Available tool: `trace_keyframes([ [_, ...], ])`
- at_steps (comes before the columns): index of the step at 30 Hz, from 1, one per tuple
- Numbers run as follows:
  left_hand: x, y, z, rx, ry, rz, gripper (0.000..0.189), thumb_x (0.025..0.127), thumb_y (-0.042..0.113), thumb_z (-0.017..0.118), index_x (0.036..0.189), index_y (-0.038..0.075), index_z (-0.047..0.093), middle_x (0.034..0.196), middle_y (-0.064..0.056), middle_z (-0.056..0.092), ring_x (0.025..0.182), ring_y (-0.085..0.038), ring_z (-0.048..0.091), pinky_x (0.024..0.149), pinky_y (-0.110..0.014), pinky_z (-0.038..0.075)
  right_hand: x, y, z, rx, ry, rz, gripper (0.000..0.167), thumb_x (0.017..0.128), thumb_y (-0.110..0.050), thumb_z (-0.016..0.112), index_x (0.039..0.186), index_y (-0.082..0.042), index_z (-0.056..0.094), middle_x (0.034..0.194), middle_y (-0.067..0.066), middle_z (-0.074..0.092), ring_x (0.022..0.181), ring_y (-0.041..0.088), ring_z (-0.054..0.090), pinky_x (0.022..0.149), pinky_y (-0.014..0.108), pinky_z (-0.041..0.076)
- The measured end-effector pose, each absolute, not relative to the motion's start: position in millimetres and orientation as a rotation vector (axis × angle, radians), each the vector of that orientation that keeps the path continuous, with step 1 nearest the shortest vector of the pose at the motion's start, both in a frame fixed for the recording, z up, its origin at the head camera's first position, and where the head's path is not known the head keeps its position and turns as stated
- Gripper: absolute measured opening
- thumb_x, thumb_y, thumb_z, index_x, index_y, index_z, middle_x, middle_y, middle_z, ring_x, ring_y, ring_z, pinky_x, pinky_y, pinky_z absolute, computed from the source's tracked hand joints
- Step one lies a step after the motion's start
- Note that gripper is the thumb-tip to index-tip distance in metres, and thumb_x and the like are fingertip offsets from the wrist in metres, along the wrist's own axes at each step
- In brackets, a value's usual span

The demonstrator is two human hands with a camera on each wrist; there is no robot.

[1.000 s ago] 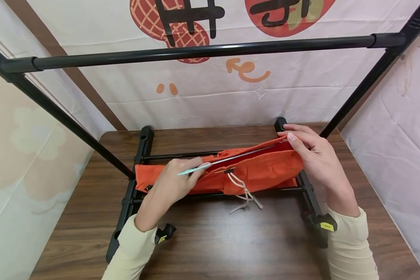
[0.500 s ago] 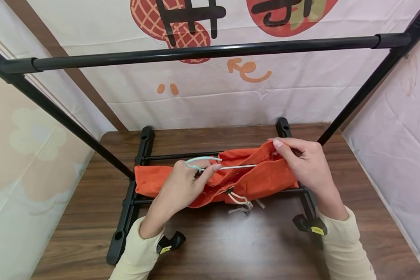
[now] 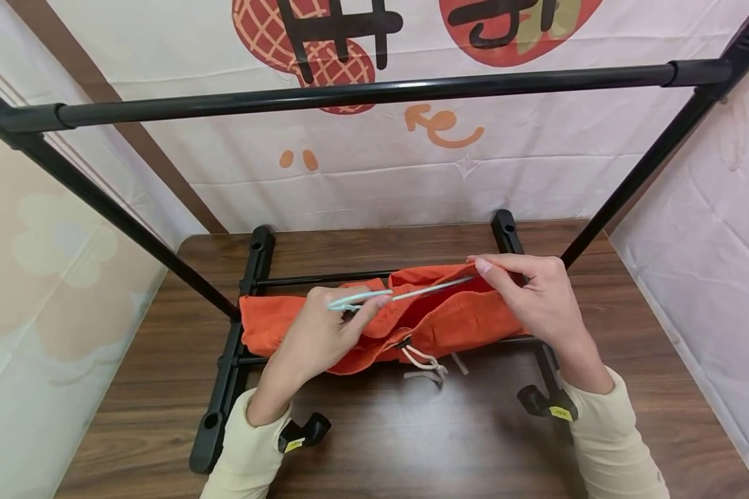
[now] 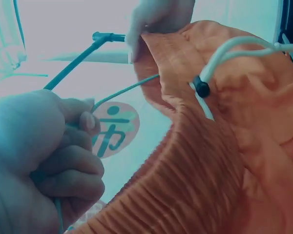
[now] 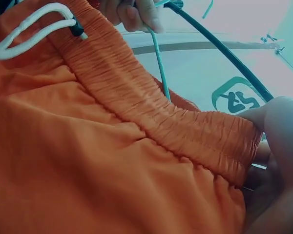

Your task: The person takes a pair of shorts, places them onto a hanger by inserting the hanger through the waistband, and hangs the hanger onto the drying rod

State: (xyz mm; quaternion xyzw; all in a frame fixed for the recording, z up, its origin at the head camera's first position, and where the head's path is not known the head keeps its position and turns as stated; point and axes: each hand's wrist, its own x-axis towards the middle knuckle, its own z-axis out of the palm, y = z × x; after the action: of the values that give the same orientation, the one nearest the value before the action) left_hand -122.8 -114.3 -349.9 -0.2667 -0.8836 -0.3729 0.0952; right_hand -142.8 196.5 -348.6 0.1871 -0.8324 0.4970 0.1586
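Orange shorts (image 3: 449, 322) with a ribbed waistband (image 5: 136, 97) and a white drawstring (image 3: 426, 360) lie across the base of a black rack on the table. My left hand (image 3: 324, 333) grips the hook end of a thin pale teal hanger (image 3: 374, 296); its wire (image 4: 124, 90) runs into the waistband opening. My right hand (image 3: 530, 301) pinches the right end of the waistband (image 4: 151, 46) and holds it up. The far end of the hanger is hidden inside the cloth.
The black rack's top bar (image 3: 362, 91) crosses above the hands, with slanted side poles (image 3: 118, 215) left and right. Its base rails (image 3: 227, 360) sit on the brown wooden table (image 3: 412, 443). A printed white cloth (image 3: 362, 173) hangs behind.
The right hand has drawn the waistband's end leftward and lower. The left hand has turned the hanger and pushed its wire further into the waistband. The shorts have bunched up.
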Motion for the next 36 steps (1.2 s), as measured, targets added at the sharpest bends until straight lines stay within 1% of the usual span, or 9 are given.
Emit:
trace_keyframes([
  [10, -124, -117, -345, -0.883, -2.540, -1.112, 0.022, 0.104, 0.023, 0.069, 0.082, 0.019, 0.072, 0.061, 0.010, 0.038, 0.058, -0.004, 0.034, 0.055, -0.022, 0.030, -145, 203, -349, 0.645, -2.651, 1.259, 0.015, 0.104, -0.027, 0.068, 0.106, -0.023, 0.083, 0.084, -0.002, 0.076, 0.076, 0.007, 0.061, 0.068, 0.020, 0.048],
  [12, -125, -121, -343, -0.818, -2.563, -1.142, 0.021, 0.104, 0.026, 0.068, 0.083, 0.022, 0.072, 0.061, 0.011, 0.038, 0.057, -0.005, 0.035, 0.056, -0.023, 0.030, -146, 207, -348, 0.797, -2.724, 1.179, 0.018, 0.101, -0.029, 0.072, 0.117, -0.025, 0.079, 0.095, -0.006, 0.076, 0.085, 0.004, 0.061, 0.075, 0.019, 0.048],
  [17, -125, -131, -339, -0.700, -2.615, -1.220, 0.029, 0.105, 0.027, 0.067, 0.076, 0.024, 0.065, 0.058, 0.011, 0.033, 0.052, -0.006, 0.030, 0.053, -0.025, 0.025, -147, 216, -345, 1.087, -2.663, 1.134, 0.072, 0.081, -0.023, 0.093, 0.146, -0.023, 0.061, 0.134, -0.006, 0.071, 0.111, 0.003, 0.064, 0.094, 0.013, 0.048],
  [20, -126, -130, -336, -0.706, -2.613, -1.236, 0.030, 0.105, 0.028, 0.067, 0.075, 0.024, 0.064, 0.058, 0.011, 0.034, 0.052, -0.006, 0.032, 0.053, -0.025, 0.026, -149, 215, -346, 1.143, -2.610, 1.117, 0.043, 0.085, -0.021, 0.089, 0.124, -0.025, 0.070, 0.097, -0.012, 0.070, 0.082, 0.000, 0.061, 0.074, 0.013, 0.048],
  [23, -125, -130, -333, -0.736, -2.652, -1.204, 0.023, 0.105, 0.029, 0.066, 0.084, 0.024, 0.068, 0.062, 0.011, 0.044, 0.058, -0.007, 0.041, 0.056, -0.024, 0.033, -153, 215, -348, 1.168, -2.557, 1.128, 0.019, 0.092, -0.014, 0.082, 0.099, -0.027, 0.069, 0.068, -0.014, 0.049, 0.061, -0.004, 0.044, 0.057, 0.015, 0.037],
  [27, -125, -154, -326, -0.759, -2.768, -1.075, 0.024, 0.105, 0.039, 0.066, 0.120, 0.022, 0.071, 0.103, 0.006, 0.070, 0.093, -0.013, 0.065, 0.079, -0.031, 0.053, -156, 227, -347, 1.165, -2.436, 1.198, 0.021, 0.092, -0.003, 0.079, 0.094, -0.023, 0.071, 0.063, -0.008, 0.044, 0.061, -0.005, 0.042, 0.055, 0.017, 0.037],
  [29, -129, -177, -323, -0.805, -2.844, -1.041, 0.041, 0.105, 0.042, 0.065, 0.141, 0.023, 0.062, 0.129, 0.003, 0.068, 0.110, -0.015, 0.065, 0.091, -0.036, 0.055, -156, 236, -345, 1.115, -2.399, 1.248, 0.018, 0.092, -0.001, 0.077, 0.095, -0.018, 0.073, 0.065, -0.007, 0.051, 0.062, -0.003, 0.047, 0.057, 0.018, 0.040],
  [31, -135, -199, -325, -0.916, -2.887, -1.128, 0.049, 0.104, 0.034, 0.066, 0.150, 0.020, 0.055, 0.136, -0.001, 0.067, 0.115, -0.016, 0.065, 0.095, -0.035, 0.055, -155, 245, -343, 1.046, -2.375, 1.285, 0.016, 0.093, 0.001, 0.076, 0.098, -0.014, 0.075, 0.069, -0.008, 0.057, 0.063, 0.001, 0.052, 0.059, 0.019, 0.043],
  [36, -142, -223, -341, -1.171, -2.755, -1.591, 0.035, 0.098, 0.001, 0.070, 0.131, 0.012, 0.068, 0.094, -0.001, 0.072, 0.076, -0.013, 0.062, 0.068, -0.026, 0.054, -152, 260, -343, 0.910, -2.374, 1.382, 0.018, 0.092, 0.010, 0.070, 0.099, -0.005, 0.074, 0.074, -0.013, 0.068, 0.063, 0.004, 0.061, 0.059, 0.019, 0.050],
])
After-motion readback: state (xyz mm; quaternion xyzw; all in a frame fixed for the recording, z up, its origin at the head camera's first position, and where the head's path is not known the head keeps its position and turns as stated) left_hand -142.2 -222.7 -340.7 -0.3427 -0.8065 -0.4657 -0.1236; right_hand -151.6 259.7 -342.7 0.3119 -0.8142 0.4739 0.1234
